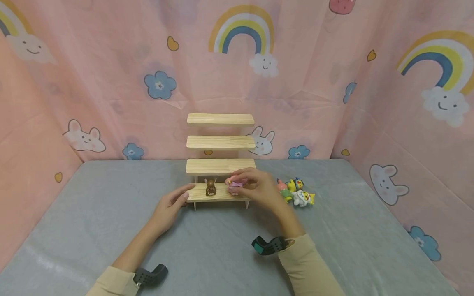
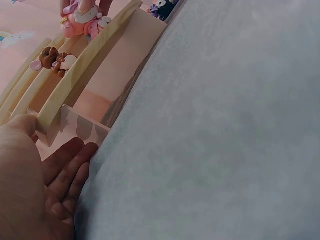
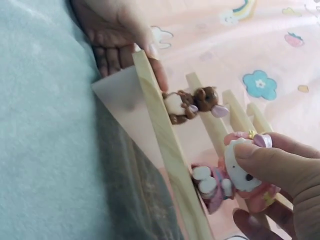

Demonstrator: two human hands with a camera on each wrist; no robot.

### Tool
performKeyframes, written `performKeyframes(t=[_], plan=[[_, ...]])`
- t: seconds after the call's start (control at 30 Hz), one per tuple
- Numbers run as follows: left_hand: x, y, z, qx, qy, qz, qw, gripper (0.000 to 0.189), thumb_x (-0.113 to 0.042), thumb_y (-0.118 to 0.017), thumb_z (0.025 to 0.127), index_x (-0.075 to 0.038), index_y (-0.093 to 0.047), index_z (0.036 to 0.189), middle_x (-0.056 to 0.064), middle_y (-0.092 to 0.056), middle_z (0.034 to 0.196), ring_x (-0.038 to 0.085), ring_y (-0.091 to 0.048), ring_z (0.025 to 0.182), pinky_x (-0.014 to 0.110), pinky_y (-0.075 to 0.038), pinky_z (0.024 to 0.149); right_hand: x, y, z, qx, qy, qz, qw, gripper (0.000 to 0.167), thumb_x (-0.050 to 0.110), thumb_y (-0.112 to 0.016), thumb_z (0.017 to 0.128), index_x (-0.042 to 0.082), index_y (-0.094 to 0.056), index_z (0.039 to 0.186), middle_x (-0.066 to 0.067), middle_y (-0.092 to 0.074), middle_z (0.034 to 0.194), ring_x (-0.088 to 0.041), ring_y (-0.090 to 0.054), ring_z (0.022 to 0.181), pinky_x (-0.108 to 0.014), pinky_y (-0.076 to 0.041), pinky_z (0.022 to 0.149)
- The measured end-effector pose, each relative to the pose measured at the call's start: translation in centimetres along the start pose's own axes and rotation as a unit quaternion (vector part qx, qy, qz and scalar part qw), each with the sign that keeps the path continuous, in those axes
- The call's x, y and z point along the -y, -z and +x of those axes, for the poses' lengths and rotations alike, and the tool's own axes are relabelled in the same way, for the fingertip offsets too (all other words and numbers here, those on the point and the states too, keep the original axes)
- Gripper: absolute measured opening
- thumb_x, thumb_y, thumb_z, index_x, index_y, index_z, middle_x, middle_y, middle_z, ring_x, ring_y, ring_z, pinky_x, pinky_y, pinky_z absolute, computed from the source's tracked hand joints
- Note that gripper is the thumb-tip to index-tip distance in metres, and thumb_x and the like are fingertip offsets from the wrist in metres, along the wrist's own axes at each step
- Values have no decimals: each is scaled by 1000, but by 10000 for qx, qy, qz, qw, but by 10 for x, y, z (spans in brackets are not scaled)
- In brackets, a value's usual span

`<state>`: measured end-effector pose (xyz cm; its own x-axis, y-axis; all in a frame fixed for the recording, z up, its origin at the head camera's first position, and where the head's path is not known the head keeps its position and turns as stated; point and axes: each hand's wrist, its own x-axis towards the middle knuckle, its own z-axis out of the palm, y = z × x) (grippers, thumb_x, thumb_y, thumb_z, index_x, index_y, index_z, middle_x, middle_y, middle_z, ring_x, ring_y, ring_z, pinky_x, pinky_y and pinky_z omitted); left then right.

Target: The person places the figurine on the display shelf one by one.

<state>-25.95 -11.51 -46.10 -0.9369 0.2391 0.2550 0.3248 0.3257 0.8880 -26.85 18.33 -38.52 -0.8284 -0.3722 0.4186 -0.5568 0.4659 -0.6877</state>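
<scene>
Pinching the pink-hooded figurine (image 3: 239, 172) by its head, the right hand (image 1: 260, 189) holds it upright over the lowest shelf (image 1: 197, 192), right of the brown mouse-eared figurine (image 1: 210, 187). The left hand (image 1: 167, 210) grips the shelf's left end. Only the right-wrist view clearly shows white feet (image 3: 202, 173).

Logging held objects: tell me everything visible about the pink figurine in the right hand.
The pink figurine looks like plastic, with a pink hood, yellow ornaments, white face with dark marks, purple-and-pink outfit and white feet. Upright, it is pinched at the head by the right hand over the lowest wooden shelf, right of the brown animal figurine in the head view. Whether its feet touch the shelf is unclear.
</scene>
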Motion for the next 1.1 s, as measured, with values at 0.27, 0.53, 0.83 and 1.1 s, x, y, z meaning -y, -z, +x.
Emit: performKeyframes(t=[0.27, 0.53, 0.83, 1.1], plan=[[-2, 0, 0, -35, 63, 27, 10000, 38, -29, -49, 108, -14, -60, 141, 11, -59, 146, 3, -60, 113, 22, -55, 90, 0, -4, 0, -237, 105, -42, 9997, 19, 10, -83, 83, 11, -79, 102, -6, -73, 119, -22, -67, 112, -31, -60, 87], [-3, 0, 0, -27, 66, -5, 10000, 38, -28, -49, 108, -12, -60, 141, 12, -60, 145, 0, -60, 110, 21, -55, 90, -2, -4, 0, -240, 61, -180, 9995, 19, 12, -83, 83, 10, -79, 101, -8, -73, 120, -24, -68, 111, -32, -59, 85], [0, 0, 0, -59, 75, 80, 9999, 38, -30, -49, 108, -15, -61, 141, 10, -60, 145, 5, -61, 111, 22, -55, 90, 0, 5, -1, -220, -78, -112, 9997, 23, 11, -83, 83, 8, -78, 106, -10, -72, 121, -25, -68, 108, -40, -59, 89], [2, 0, 0, 13, 65, 57, 10000, 38, -30, -48, 108, -16, -60, 142, 10, -58, 147, 13, -61, 118, 22, -55, 91, -3, 24, -5, -450, -443, 24, 9980, 22, 13, -80, 87, 7, -77, 108, -12, -71, 125, -29, -64, 118, -51, -57, 94]])
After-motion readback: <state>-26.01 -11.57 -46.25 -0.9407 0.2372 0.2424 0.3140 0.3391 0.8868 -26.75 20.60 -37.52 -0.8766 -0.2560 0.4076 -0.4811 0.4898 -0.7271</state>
